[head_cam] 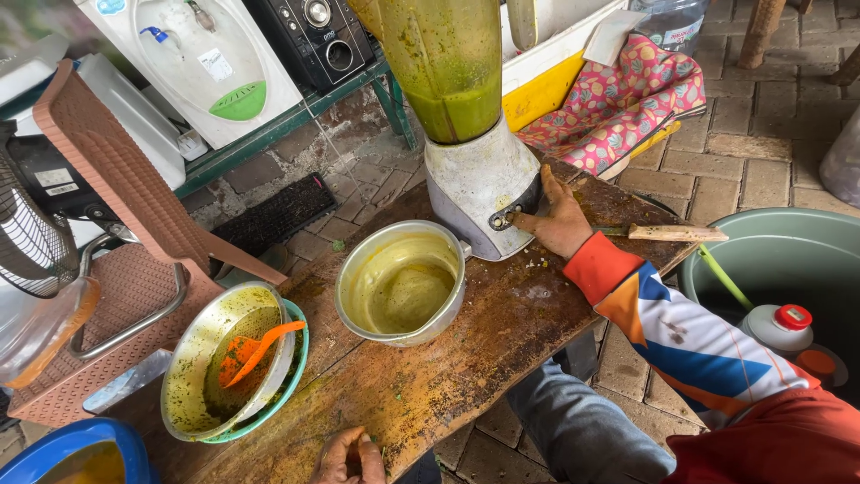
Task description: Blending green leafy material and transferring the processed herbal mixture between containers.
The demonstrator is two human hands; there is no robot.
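Note:
A blender stands at the far side of a stained wooden table (466,358). Its jar (448,72) holds green liquid over a white base (470,175). My right hand (560,220), in an orange, white and blue sleeve, has its fingers on the dark knob (503,218) at the front of the base. My left hand (351,457) rests curled at the table's near edge and holds nothing visible. A metal pot (403,282) smeared with yellow-green paste sits in front of the blender. To its left, a metal bowl (224,358) holding an orange spatula (255,351) is nested in a teal bowl.
A wooden-handled knife (672,233) lies on the table behind my right wrist. A green tub (788,260) and a red-capped bottle (781,324) are on the right. A brown plastic chair (125,206), a fan (27,237) and a blue bowl (67,448) are at left.

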